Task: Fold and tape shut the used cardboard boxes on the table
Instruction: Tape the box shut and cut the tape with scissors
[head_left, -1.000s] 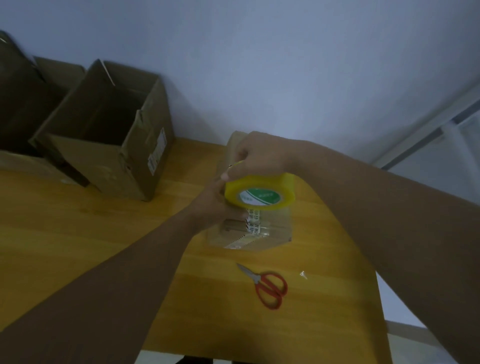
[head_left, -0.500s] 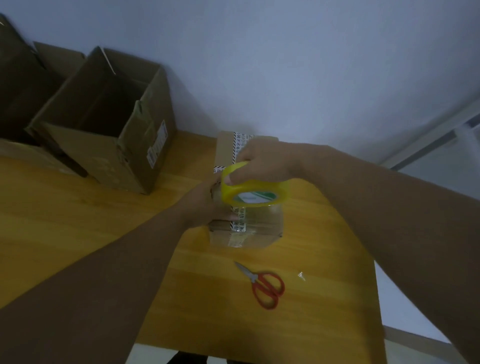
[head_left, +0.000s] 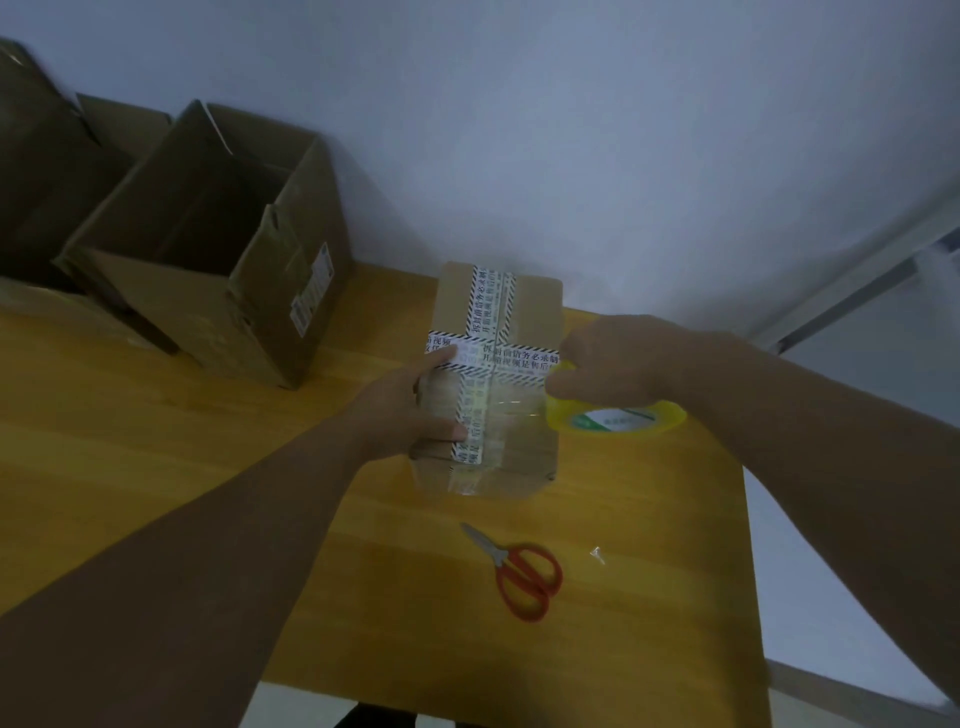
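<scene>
A small closed cardboard box (head_left: 530, 312) with printed black-and-white tape crossing its top lies on the wooden table (head_left: 208, 457). My left hand (head_left: 410, 410) holds the box's left edge, thumb pressing on the top. My right hand (head_left: 608, 369) grips a yellow roll of clear tape (head_left: 618, 415) just off the box's right side. A strip of clear tape stretches from the roll across the box top toward my left thumb.
Red-handled scissors (head_left: 519, 571) lie shut on the table in front of the box. A larger open cardboard box (head_left: 218, 291) stands at the back left, with more boxes (head_left: 47, 171) beyond it. A small tape scrap (head_left: 598, 554) lies right of the scissors. The table's right edge is near.
My right hand has carried the tape roll from over the box to its right side, drawing clear tape across the top. My left hand has stayed on the box's left edge.
</scene>
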